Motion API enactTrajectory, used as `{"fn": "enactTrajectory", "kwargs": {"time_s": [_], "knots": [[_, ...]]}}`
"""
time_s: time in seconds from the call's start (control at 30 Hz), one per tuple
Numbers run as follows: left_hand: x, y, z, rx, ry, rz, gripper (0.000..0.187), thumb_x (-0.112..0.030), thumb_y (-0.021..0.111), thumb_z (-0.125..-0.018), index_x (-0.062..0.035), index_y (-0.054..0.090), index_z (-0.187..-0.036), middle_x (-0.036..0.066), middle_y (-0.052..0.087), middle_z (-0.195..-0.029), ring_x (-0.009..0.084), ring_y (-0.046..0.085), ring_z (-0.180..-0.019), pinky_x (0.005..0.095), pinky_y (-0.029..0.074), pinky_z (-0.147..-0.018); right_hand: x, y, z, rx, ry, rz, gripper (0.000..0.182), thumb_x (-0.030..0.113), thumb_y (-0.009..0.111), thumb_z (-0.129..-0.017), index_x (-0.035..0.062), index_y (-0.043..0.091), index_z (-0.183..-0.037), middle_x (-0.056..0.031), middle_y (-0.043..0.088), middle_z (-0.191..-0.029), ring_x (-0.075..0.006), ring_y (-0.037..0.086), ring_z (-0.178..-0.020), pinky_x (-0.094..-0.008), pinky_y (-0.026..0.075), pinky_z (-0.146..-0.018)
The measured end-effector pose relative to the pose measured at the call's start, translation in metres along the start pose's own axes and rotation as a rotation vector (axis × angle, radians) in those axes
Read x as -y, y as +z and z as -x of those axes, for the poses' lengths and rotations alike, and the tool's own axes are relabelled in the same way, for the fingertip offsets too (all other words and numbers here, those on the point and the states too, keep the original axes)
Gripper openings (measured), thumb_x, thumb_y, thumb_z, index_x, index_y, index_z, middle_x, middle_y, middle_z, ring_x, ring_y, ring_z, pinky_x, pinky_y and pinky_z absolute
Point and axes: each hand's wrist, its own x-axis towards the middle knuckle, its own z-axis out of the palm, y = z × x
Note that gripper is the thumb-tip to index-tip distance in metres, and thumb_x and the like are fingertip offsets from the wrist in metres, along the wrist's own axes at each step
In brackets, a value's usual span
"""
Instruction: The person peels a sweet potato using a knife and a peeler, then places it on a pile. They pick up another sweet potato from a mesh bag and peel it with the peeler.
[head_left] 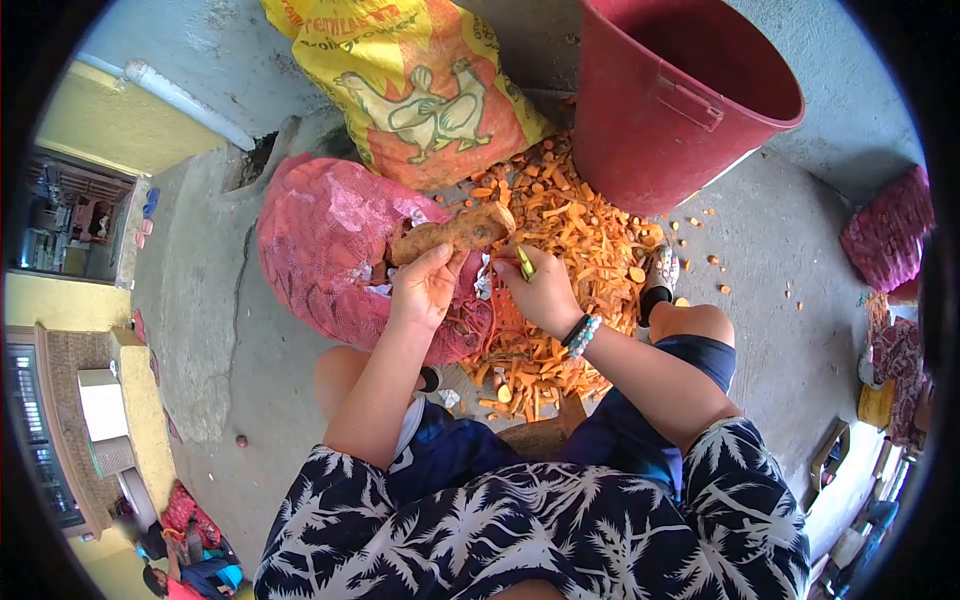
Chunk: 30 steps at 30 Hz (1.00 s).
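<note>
My left hand (428, 288) is closed around the lower side of a thick, brown-skinned carrot (455, 234), held nearly level above a pink mesh sack. Its right end shows a paler orange cut face. My right hand (541, 292), with a beaded bracelet on the wrist, is closed on a tool with a yellow-green handle (525, 264). The tool's working end is hard to make out, close below the carrot's right end. Beneath both hands, orange peelings (590, 265) and cut ends lie heaped on the floor. The mesh sack (320, 250) stands at the left, partly open.
A yellow and orange feed sack (430, 100) printed with chickens leans at the back. Beside it stands a tall red bin (650, 130). Another pink mesh sack (888, 235) is at the far right. At the lower left, another person (190, 575) sits at a distance.
</note>
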Motion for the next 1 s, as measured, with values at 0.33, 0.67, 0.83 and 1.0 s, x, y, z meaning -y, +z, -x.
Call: {"fn": "enactTrajectory", "kwargs": {"time_s": [0.33, 0.67, 0.83, 1.0], "knots": [[-0.017, 0.021, 0.006, 0.152, 0.097, -0.107, 0.026, 0.005, 0.06, -0.072, -0.0024, 0.054, -0.097, 0.009, 0.06, -0.095, 0.0215, 0.059, -0.093, 0.0359, 0.046, -0.087, -0.004, -0.008, -0.012, 0.137, -0.204, 0.144, 0.02, 0.016, 0.063, -0.079, 0.0016, 0.063, -0.093, -0.0132, 0.063, -0.071, -0.0208, 0.061, -0.062, -0.0312, 0.047, -0.059], [-0.014, 0.026, 0.012, 0.056, 0.516, -0.96, 0.041, 0.007, 0.07, -0.062, -0.0004, 0.051, -0.098, 0.009, 0.059, -0.092, 0.0172, 0.059, -0.086, 0.0295, 0.048, -0.077, -0.037, 0.003, -0.023, 0.488, 0.296, -0.096, 0.023, 0.017, 0.063, -0.078, -0.0009, 0.063, -0.092, -0.0138, 0.065, -0.088, -0.0204, 0.061, -0.081, -0.0315, 0.047, -0.075], [-0.001, 0.03, 0.017, 0.036, 0.263, -0.451, 0.036, 0.002, 0.073, -0.063, -0.001, 0.053, -0.093, 0.01, 0.06, -0.093, 0.0203, 0.06, -0.087, 0.0322, 0.047, -0.079, -0.033, 0.005, -0.018, 0.204, 0.024, -0.104, 0.02, 0.016, 0.063, -0.078, -0.0006, 0.063, -0.09, -0.0132, 0.065, -0.085, -0.0203, 0.06, -0.078, -0.0308, 0.047, -0.073], [-0.002, 0.035, 0.018, 0.339, 0.763, -1.188, 0.034, 0.003, 0.068, -0.068, -0.0028, 0.052, -0.096, 0.012, 0.06, -0.101, 0.0235, 0.06, -0.093, 0.0341, 0.046, -0.085, -0.037, -0.006, -0.025, 0.557, 0.194, -0.115, 0.023, 0.018, 0.062, -0.078, 0.0031, 0.061, -0.096, -0.0168, 0.064, -0.088, -0.0228, 0.061, -0.078, -0.0347, 0.048, -0.074]]}}
